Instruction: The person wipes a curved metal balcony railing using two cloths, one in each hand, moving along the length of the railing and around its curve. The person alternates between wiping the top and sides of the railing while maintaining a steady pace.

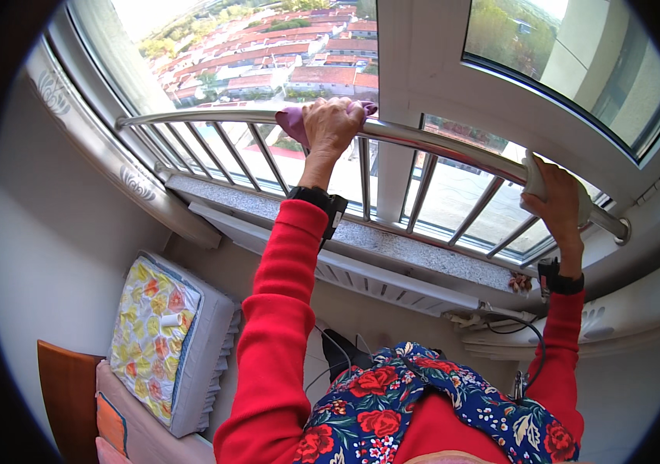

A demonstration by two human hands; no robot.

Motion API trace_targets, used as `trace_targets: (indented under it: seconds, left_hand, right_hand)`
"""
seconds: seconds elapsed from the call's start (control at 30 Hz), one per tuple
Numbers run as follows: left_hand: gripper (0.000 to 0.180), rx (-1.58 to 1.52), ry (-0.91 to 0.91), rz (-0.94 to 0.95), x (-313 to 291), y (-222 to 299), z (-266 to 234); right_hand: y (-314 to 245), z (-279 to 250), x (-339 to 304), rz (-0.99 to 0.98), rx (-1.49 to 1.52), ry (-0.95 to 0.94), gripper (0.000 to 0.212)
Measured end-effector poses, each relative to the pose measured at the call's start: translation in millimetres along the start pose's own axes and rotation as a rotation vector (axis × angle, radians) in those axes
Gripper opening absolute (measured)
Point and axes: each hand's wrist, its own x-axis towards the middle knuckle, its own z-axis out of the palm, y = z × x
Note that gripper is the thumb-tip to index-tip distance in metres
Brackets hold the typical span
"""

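A polished metal guard rail [423, 138] with upright bars runs across the window. On its middle stretch my left hand [333, 126] is closed over a purple cloth [293, 124], which pokes out on both sides of the fingers and wraps over the rail. Toward the rail's right end, my right hand [559, 197] grips a whitish cloth [532, 176] folded round the same rail. Part of that cloth is hidden behind the fingers and palm.
Below the rail lie a speckled stone sill [454, 259] and a white radiator [369, 286]. Patterned curtains [133, 182] hang at both sides. A bed-like piece with a floral cover [152, 332] stands lower left. A dark cable [540, 348] hangs near my right arm.
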Motion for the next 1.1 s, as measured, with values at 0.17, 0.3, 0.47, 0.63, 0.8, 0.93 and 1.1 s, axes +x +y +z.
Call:
trace_targets:
  seconds: [0.17, 0.3, 0.47, 0.63, 0.8, 0.93, 1.1]
  left_hand:
    - [0.044, -0.044, 0.026, 0.030, -2, -1, 0]
    - [0.043, -0.060, 0.033, 0.031, -2, -1, -1]
    - [0.039, -0.064, 0.070, 0.046, -3, -2, 4]
    - [0.035, -0.096, 0.187, 0.059, -4, -4, 11]
    - [0.035, -0.112, 0.178, 0.044, -5, -4, 12]
    - [0.035, -0.110, 0.216, 0.048, -6, -3, 10]
    - [0.039, -0.102, 0.142, 0.037, -6, -3, 6]
  right_hand:
    - [-98, 36, 59, -0.124, -0.099, 0.042, 0.078]
    - [-164, 57, 101, -0.159, -0.074, -0.001, 0.076]
    - [-217, 74, 130, -0.214, -0.086, 0.104, 0.069]
    - [-243, 81, 149, -0.168, -0.082, -0.005, 0.064]
    - [-240, 82, 148, -0.202, -0.048, 0.045, 0.061]
    - [-239, 80, 148, -0.214, -0.029, 0.036, 0.060]
    - [-236, 76, 151, -0.217, -0.007, 0.016, 0.063]
